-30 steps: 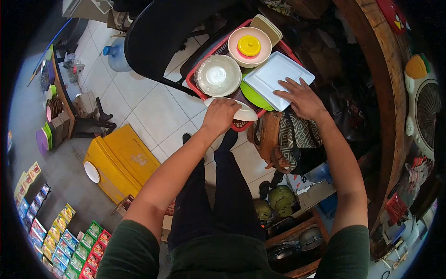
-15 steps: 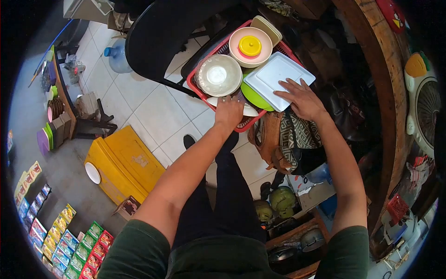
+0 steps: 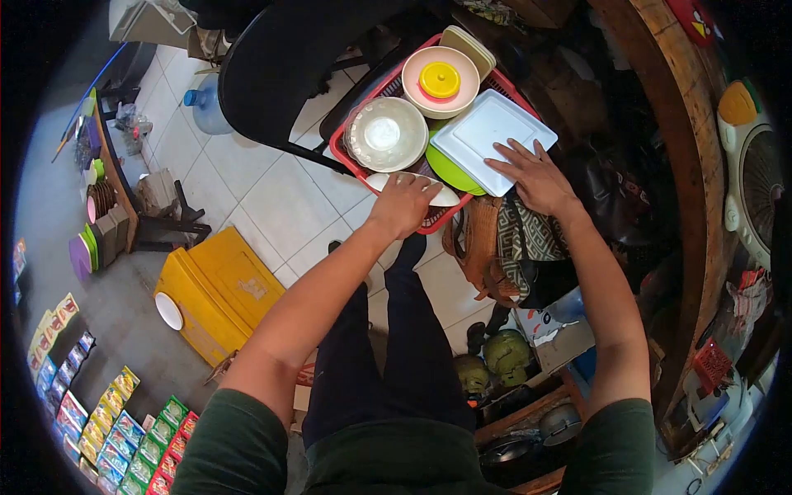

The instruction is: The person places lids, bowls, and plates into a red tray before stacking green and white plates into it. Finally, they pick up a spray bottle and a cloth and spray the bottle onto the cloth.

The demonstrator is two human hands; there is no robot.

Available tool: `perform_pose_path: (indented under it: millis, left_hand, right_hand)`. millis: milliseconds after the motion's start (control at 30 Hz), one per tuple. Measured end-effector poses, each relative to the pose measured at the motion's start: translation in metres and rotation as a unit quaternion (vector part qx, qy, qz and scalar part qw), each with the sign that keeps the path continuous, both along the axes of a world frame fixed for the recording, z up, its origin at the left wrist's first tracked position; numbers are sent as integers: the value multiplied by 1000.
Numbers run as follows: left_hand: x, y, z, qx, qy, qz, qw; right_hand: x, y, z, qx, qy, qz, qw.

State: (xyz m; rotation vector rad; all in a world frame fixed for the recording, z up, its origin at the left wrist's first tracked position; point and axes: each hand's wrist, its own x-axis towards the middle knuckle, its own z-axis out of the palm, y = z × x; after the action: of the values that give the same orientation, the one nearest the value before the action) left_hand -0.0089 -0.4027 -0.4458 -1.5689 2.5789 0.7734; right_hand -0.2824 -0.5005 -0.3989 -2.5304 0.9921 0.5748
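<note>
A red plastic basket (image 3: 337,145) full of dishes sits in front of me. My left hand (image 3: 402,206) is at its near side, fingers curled over a white oval-looking dish (image 3: 446,197) that stands tilted by the rim; my fingers cover its middle. Spread fingers of my right hand (image 3: 536,177) rest on the near right part of a white rectangular plastic lid or tray (image 3: 483,132). Under that peeks a lime-green plate (image 3: 450,171). Also in the basket are a clear scalloped bowl (image 3: 386,134), a pale pink bowl (image 3: 419,73) with a yellow-lidded container (image 3: 439,80), and a beige rectangular container (image 3: 470,48).
A black chair (image 3: 264,74) stands left of the basket. Patterned bag (image 3: 520,239) lies at its near right. A yellow box (image 3: 219,285), blue water jug (image 3: 213,107) and hanging sachets (image 3: 124,445) are leftward. At right rises a curved wooden edge (image 3: 697,206) with a fan (image 3: 755,177).
My left hand has shifted slightly, and more of the white dish shows beneath its fingers. My right hand stays spread on the white lid. The view has moved slightly.
</note>
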Motion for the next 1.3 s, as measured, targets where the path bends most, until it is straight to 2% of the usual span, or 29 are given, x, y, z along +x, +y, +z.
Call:
perform_pose_path:
  millis: [200,433,533,600,633,733,833,900,967,1067,1233,1300]
  left_hand:
    - [-6,-3,-2,23,0,16,1000]
    - [0,6,20,17,-5,21,1000]
    - [14,12,38,27,66,42,997]
    - [32,20,56,36,131,72,988]
    - [42,26,63,37,131,74,988]
    - [70,50,80,25,138,125,982]
    - [89,79,93,29,166,180,969]
    - [99,99,99,51,195,238,950]
    - [106,116,104,52,211,265,939]
    - [118,136,107,50,251,298,920]
    - [158,176,100,16,256,372,892]
    - [186,196,98,24,292,404,866]
  right_hand:
    - [-1,0,-3,32,-46,-11,998]
    - [-1,0,-12,5,-20,-15,1000]
    - [2,8,2,2,-41,-31,999]
    - [8,19,23,-43,-177,-148,972]
    - [12,27,32,-41,-176,-146,973]
    - [27,59,54,-43,-341,-312,886]
    - [54,101,55,-22,-428,-385,818]
    - [88,125,52,-1,-471,-395,789]
    - [125,145,47,70,-497,-393,771]
    - [185,156,58,144,-486,-262,821]
    - [271,167,73,242,-461,-61,852]
    - [301,170,75,262,-392,7,882]
